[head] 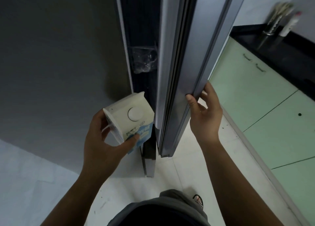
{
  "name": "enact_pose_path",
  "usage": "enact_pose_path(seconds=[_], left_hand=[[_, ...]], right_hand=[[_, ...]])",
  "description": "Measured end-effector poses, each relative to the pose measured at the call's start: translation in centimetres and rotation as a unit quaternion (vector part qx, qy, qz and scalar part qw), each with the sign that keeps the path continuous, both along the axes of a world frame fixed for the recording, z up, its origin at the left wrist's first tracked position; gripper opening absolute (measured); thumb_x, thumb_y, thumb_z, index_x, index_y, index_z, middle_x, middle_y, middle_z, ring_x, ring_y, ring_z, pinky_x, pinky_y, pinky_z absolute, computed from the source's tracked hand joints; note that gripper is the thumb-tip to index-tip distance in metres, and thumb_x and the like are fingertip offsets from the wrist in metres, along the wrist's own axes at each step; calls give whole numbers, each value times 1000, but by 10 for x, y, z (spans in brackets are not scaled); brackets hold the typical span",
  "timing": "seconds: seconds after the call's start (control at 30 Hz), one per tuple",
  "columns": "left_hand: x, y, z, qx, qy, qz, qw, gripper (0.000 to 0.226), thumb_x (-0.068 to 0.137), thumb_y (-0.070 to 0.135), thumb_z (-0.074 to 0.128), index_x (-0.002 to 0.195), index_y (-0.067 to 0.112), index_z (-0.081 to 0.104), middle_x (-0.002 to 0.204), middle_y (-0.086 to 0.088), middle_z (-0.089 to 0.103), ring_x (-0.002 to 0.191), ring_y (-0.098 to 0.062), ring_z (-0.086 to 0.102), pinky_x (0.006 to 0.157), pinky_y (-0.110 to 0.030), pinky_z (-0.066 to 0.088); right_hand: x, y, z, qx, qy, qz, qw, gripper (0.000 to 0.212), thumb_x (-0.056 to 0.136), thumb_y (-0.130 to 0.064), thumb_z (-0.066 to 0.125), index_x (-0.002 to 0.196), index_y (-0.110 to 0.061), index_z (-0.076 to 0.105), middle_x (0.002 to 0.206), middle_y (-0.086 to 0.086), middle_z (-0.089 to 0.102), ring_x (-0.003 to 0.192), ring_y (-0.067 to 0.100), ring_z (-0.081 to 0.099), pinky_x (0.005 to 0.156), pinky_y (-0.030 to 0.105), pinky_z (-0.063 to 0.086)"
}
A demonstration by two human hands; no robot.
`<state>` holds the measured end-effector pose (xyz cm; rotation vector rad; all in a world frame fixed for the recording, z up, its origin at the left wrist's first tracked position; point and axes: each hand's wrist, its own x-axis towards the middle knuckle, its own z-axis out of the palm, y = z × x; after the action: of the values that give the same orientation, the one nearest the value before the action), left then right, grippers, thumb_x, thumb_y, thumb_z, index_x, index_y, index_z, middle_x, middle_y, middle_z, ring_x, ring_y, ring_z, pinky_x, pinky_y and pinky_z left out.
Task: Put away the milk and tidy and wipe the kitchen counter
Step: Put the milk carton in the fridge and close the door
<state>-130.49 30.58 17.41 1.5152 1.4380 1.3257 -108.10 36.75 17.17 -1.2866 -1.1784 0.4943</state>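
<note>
A white milk carton (pixel 127 114) with a round white cap and blue print sits in my left hand (pixel 104 140), held at the narrow dark gap of the fridge. My right hand (pixel 204 113) grips the edge of the grey fridge door (pixel 184 55), thumb on the inner side and fingers behind it. The door stands slightly ajar. Inside the gap, a clear plastic bag (pixel 144 60) rests on a door shelf. The black kitchen counter (pixel 279 43) runs along the upper right.
A grey fridge side panel (pixel 59 55) fills the left. Pale green cabinet fronts (pixel 265 106) sit below the counter on the right. A metal utensil holder (pixel 274 22) and a white bottle (pixel 289 24) stand on the counter. White floor tiles lie below.
</note>
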Motion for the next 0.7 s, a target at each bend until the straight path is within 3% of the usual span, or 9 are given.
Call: enact_pose_path(seconds=[0.13, 0.27, 0.43, 0.53, 0.7], left_hand=[[34, 3, 2, -3, 10, 0, 1000, 81, 51, 43, 72, 124, 22, 43, 125, 1, 56, 117, -15, 54, 84, -32, 52], [72, 12, 3, -14, -12, 2, 1000, 79, 50, 37, 73, 123, 24, 45, 125, 3, 57, 117, -16, 55, 80, -26, 55], [123, 30, 8, -22, -11, 14, 1000, 73, 53, 31, 72, 120, 26, 44, 117, 14, 57, 110, -8, 57, 65, -10, 52], [156, 45, 10, -26, -20, 18, 999, 74, 54, 30, 73, 122, 24, 45, 120, 10, 58, 111, -9, 57, 73, -21, 53], [212, 74, 10, -23, -16, 21, 999, 67, 62, 8, 78, 121, 18, 47, 118, 7, 59, 111, -11, 57, 79, -31, 54]], right_hand=[[35, 6, -2, 3, 16, -2, 1000, 45, 87, -19, 62, 131, -20, 50, 122, -2, 59, 105, 12, 57, 78, 9, 46], [80, 15, -2, 21, 24, -24, 999, 42, 88, -13, 61, 129, -14, 53, 119, -10, 60, 103, 9, 58, 80, 6, 42], [146, 36, 2, 2, 20, -64, 998, 46, 89, -18, 61, 132, -22, 47, 118, -14, 57, 107, 6, 57, 89, 18, 48], [179, 49, 5, -22, -2, -52, 998, 61, 84, -26, 66, 138, -24, 38, 131, -9, 51, 115, 4, 51, 99, 31, 46], [223, 85, 12, -50, -15, -43, 998, 77, 77, -32, 74, 140, -27, 31, 136, -7, 46, 124, 10, 44, 106, 37, 39]])
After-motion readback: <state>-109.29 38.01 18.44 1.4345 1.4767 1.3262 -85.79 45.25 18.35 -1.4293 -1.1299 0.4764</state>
